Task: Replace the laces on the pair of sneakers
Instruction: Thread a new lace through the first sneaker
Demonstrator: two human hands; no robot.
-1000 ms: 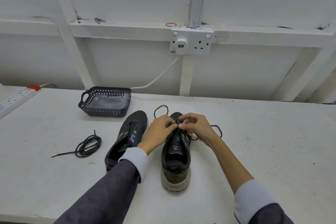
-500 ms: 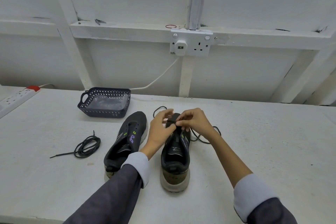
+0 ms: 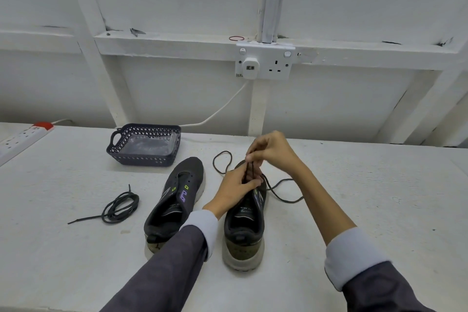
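Your right hand [image 3: 272, 152] pinches a black lace [image 3: 283, 200] just above a sneaker [image 3: 243, 248] on the white table [image 3: 354, 185], while your left hand [image 3: 235, 190] grips that sneaker's front.

black sneakers [image 3: 174, 200] with purple and lime marks, off-white soles; black laces [image 3: 119, 208]; dark navy basket [image 3: 144, 144] with lattice holes; white table [image 3: 367, 185]; grey sleeves [image 3: 162, 268] with pale cuffs.

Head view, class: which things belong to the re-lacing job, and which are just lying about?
Job: black sneaker being laced, unlaced black sneaker, thin black lace pinched by right hand, left hand, coiled black lace.
Lying about: dark perforated plastic basket, white power strip, white wall socket, red rubber band.
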